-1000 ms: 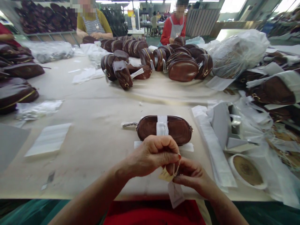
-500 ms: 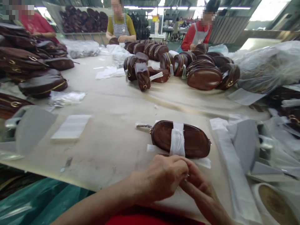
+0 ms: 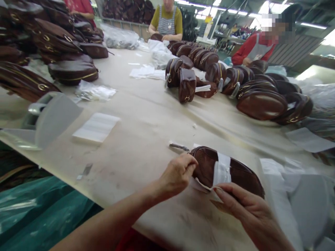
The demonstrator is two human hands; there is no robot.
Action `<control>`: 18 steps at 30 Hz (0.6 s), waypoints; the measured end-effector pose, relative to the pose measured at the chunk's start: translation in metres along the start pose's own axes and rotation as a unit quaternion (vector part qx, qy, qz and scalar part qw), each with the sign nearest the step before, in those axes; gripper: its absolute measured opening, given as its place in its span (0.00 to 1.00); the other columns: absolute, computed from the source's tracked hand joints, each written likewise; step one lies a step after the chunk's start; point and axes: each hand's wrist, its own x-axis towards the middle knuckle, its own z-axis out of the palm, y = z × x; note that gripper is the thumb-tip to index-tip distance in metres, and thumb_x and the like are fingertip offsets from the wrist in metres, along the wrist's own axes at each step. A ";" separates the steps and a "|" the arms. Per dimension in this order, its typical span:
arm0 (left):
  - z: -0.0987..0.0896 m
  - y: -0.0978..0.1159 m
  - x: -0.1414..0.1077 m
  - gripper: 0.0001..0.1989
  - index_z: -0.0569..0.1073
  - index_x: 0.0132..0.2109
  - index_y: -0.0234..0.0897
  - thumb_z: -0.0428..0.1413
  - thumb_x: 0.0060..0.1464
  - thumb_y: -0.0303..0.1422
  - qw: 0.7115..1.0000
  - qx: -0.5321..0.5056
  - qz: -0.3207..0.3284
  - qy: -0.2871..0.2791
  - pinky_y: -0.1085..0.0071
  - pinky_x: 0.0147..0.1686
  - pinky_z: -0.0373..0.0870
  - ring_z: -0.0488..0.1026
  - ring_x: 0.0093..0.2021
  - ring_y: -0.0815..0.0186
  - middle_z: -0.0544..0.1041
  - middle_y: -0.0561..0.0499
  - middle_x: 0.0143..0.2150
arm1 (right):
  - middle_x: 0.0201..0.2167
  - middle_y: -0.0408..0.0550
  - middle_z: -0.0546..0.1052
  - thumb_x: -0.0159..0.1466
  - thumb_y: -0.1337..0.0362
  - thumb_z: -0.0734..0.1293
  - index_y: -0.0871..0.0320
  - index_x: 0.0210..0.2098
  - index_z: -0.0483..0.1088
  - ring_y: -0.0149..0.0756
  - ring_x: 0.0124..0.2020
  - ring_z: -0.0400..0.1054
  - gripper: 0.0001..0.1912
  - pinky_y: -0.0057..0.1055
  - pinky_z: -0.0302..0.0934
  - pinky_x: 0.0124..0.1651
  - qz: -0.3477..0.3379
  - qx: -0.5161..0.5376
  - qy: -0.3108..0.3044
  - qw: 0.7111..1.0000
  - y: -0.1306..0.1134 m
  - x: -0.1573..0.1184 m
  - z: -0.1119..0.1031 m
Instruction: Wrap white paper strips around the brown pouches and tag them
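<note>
On the table in front of me lies a dark brown leather pouch [image 3: 246, 174] with a white paper band [image 3: 222, 169] around its middle. A wrapped zipper pull [image 3: 179, 147] sticks out from its left end. My left hand [image 3: 178, 176] is closed in a pinch at the pouch's near left edge; what its fingertips hold, if anything, is too small to make out. Between thumb and fingers, my right hand [image 3: 243, 202] pinches a thin white strip [image 3: 205, 184] close to the band. The strip runs towards my left fingertips. A small brown pointed piece [image 3: 217, 205] shows beneath my right thumb.
Brown pouches [image 3: 261, 104] stand in rows across the table, and more are piled at left [image 3: 70, 69]. A grey tape dispenser [image 3: 52, 118] and a stack of white paper [image 3: 96, 127] are at left. White tissue [image 3: 277, 188] lies at right. Co-workers [image 3: 167, 21] work opposite.
My hands were together in front of the pouch; now they are apart, the left at its left end and the right near the band. The view has tilted and shifted.
</note>
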 end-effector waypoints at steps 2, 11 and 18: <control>-0.002 -0.017 0.014 0.06 0.70 0.38 0.33 0.49 0.53 0.24 0.997 0.062 -0.048 0.022 0.69 0.40 0.68 0.71 0.38 0.64 0.73 0.46 0.38 | 0.30 0.48 0.76 0.57 0.47 0.67 0.58 0.34 0.77 0.37 0.30 0.71 0.20 0.26 0.68 0.30 0.007 -0.013 0.012 1.000 -0.013 0.010 -0.008; 0.005 -0.049 0.045 0.11 0.71 0.40 0.32 0.48 0.50 0.22 0.985 0.153 -0.037 -0.072 0.63 0.42 0.69 0.73 0.41 0.56 0.76 0.42 0.41 | 0.23 0.46 0.75 0.49 0.41 0.69 0.56 0.30 0.77 0.37 0.25 0.69 0.24 0.27 0.65 0.25 0.025 -0.116 0.000 0.993 -0.066 0.058 -0.031; 0.011 -0.067 0.050 0.11 0.72 0.41 0.35 0.48 0.52 0.23 0.994 0.089 -0.057 -0.024 0.70 0.41 0.69 0.74 0.40 0.63 0.77 0.47 0.39 | 0.23 0.44 0.72 0.55 0.43 0.64 0.58 0.28 0.74 0.32 0.26 0.64 0.23 0.25 0.58 0.27 0.000 -0.214 -0.084 0.973 -0.077 0.104 -0.018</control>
